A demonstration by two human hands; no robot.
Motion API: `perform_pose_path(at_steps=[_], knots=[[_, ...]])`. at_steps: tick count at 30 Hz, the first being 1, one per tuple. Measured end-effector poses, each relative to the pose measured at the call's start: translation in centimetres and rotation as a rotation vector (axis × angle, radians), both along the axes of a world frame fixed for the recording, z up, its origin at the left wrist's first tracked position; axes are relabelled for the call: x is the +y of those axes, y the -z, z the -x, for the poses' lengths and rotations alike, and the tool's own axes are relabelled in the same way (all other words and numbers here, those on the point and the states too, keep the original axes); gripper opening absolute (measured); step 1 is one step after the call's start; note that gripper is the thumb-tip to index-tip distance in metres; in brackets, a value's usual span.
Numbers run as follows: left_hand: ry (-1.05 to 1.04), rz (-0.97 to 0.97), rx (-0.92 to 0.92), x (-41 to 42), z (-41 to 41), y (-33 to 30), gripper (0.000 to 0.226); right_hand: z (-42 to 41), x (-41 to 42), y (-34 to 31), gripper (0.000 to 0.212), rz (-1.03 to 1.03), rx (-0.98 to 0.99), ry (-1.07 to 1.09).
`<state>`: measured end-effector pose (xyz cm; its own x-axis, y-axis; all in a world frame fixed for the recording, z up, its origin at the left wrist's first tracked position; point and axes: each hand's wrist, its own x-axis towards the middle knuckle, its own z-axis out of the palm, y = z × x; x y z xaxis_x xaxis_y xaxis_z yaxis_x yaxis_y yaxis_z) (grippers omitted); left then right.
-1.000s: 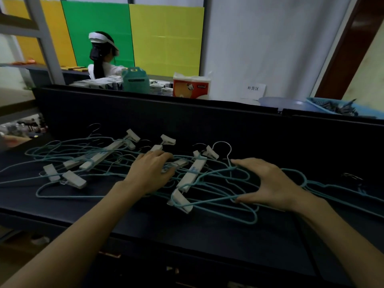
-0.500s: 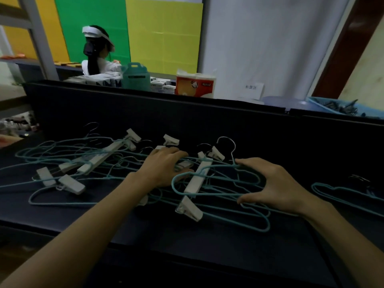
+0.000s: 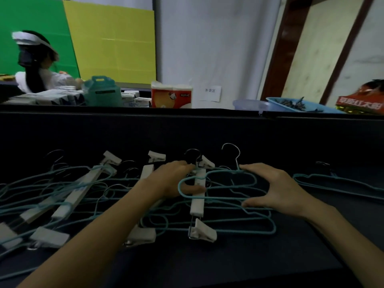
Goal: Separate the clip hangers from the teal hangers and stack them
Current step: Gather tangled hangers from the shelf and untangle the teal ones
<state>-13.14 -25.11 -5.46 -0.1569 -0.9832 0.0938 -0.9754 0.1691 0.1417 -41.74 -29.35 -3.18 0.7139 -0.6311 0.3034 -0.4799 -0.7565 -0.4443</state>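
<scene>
Left clip hangers [image 3: 12, 235] blurred, edge-cropped

Quick count: two hands in the pile, left [image 3: 172, 179] and right [image 3: 276, 190]. White clip hangers [image 3: 197, 196], I make out roughly four or five. Teal hangers [image 3: 228, 204] are too tangled to count, plus one teal hanger off right [image 3: 340, 185].
</scene>
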Motion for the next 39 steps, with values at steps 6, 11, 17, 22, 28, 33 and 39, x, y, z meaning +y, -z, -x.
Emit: perform_pose_path(at_steps=[6,11,17,22,28,33,39], knots=[[0.022,0.201,-0.025,-0.1,-0.1,-0.2,0.076,-0.8,2.1,-0.9,0.087,0.021,0.006,0.066],[0.116,0.391,0.053,-0.1,0.7,0.2,0.077,0.0,4.5,-1.9,0.082,0.053,-0.003,0.144],[0.250,0.451,0.141,-1.0,3.7,0.1,0.087,3.1,7.7,-2.4,0.084,0.165,-0.023,0.308],[0.343,0.464,0.119,-1.4,6.9,-0.6,0.086,6.1,10.5,-2.4,0.084,0.253,-0.060,0.405],[0.370,0.428,0.068,-1.4,10.8,-1.5,0.083,9.8,11.7,-2.2,0.085,0.258,-0.066,0.469],[0.357,0.406,0.078,-1.5,15.3,-1.5,0.088,14.2,11.4,-2.0,0.087,0.231,-0.035,0.508],[0.351,0.371,0.111,-1.3,23.6,-1.4,0.082,22.6,11.3,-2.1,0.092,0.242,-0.019,0.555]])
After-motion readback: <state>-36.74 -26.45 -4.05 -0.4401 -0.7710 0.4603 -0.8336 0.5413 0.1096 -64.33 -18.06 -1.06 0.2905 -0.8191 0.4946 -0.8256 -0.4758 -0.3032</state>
